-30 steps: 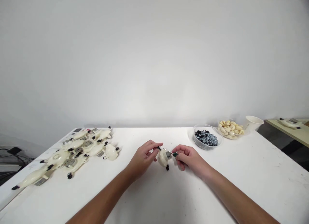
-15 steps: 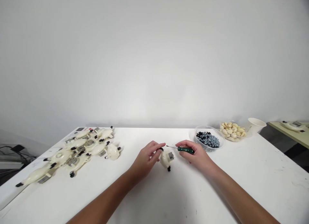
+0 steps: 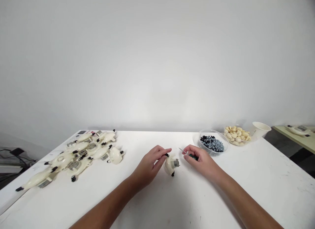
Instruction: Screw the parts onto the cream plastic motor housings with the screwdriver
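Behind the white tabletop (image 3: 159,206) stands a pale wall (image 3: 157,64). Between the tabletop's left and right edges, my left grip (image 3: 150,163) pinches the black tip (image 3: 166,155) of a cream housing (image 3: 168,165); my right grip (image 3: 202,161) is closed around a green-handled screwdriver (image 3: 194,156), its shaft (image 3: 183,151) apart from the housing. More cream housings (image 3: 65,160) crowd the left edge.

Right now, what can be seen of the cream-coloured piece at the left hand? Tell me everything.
The cream-coloured piece looks like glossy, rounded plastic. A grey block juts from its right side, and black bits cap its far and near ends. The left hand pinches the far end with thumb and fingers. It is at the table's middle; whether it rests there is unclear.
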A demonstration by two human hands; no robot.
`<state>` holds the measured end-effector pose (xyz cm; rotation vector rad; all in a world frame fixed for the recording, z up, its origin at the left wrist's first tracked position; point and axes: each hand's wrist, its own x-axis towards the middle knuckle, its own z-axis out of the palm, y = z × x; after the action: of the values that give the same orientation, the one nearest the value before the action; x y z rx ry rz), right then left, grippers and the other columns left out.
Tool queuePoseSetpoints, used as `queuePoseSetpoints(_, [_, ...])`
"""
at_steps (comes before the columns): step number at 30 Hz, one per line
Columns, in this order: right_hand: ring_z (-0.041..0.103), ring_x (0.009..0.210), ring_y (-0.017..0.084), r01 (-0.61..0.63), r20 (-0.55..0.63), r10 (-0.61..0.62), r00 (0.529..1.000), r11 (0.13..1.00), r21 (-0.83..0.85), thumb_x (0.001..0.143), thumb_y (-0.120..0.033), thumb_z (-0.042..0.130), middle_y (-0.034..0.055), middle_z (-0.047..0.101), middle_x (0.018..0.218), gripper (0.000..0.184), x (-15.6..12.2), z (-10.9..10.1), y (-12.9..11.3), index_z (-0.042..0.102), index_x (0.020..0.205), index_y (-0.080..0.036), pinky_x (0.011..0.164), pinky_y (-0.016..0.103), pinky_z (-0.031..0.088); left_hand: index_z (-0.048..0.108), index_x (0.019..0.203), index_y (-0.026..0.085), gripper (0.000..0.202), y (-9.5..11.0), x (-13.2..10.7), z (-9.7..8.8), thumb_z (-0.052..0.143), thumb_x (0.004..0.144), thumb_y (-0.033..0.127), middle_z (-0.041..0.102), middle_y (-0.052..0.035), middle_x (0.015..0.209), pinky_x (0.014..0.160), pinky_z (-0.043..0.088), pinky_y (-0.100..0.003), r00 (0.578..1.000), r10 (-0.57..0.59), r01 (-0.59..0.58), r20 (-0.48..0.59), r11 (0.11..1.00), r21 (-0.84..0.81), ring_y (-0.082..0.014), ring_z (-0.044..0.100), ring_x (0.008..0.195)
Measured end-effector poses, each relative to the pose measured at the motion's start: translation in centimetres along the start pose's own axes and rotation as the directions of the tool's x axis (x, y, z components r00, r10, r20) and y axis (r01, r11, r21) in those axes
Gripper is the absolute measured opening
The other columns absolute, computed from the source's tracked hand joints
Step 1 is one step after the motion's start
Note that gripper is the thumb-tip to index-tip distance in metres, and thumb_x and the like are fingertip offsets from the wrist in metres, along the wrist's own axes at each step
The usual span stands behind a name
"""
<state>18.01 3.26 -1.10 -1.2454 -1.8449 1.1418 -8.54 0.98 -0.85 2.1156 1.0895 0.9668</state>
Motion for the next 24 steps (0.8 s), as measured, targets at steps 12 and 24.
queuePoseSetpoints(12, [0.040,0.058,0.013,0.088,0.053,-0.084,0.995,0.994,-0.064,0.096,-0.026,0.058,-0.0071,0.048,0.070,0.008,-1.4,-0.5,-2.5,0.054,0.103,-0.027,0.054,0.025,0.030,0.063,0.139,0.030,0.037,0.1,0.2,-0.2,0.044,0.108,0.027,0.063,-0.0071,0.109,0.087,0.049,-0.032,1.000,-0.013,0.013,0.001,1.000,0.006,-0.0192,0.060,0.099])
queuePoseSetpoints(24, [0.059,0.071,0.018,0.190,-0.030,-0.194,0.981,0.976,-0.104,0.095,-0.029,0.062,0.0021,0.072,0.088,0.011,-0.8,-0.8,-2.3,0.070,0.100,-0.025,0.059,0.029,0.042,0.065,0.137,0.030,0.036,-0.1,0.4,-0.3,0.045,0.107,0.030,0.063,-0.0073,0.107,0.084,0.049,-0.032,0.999,-0.043,0.043,-0.003,0.999,0.007,-0.0194,0.060,0.097])
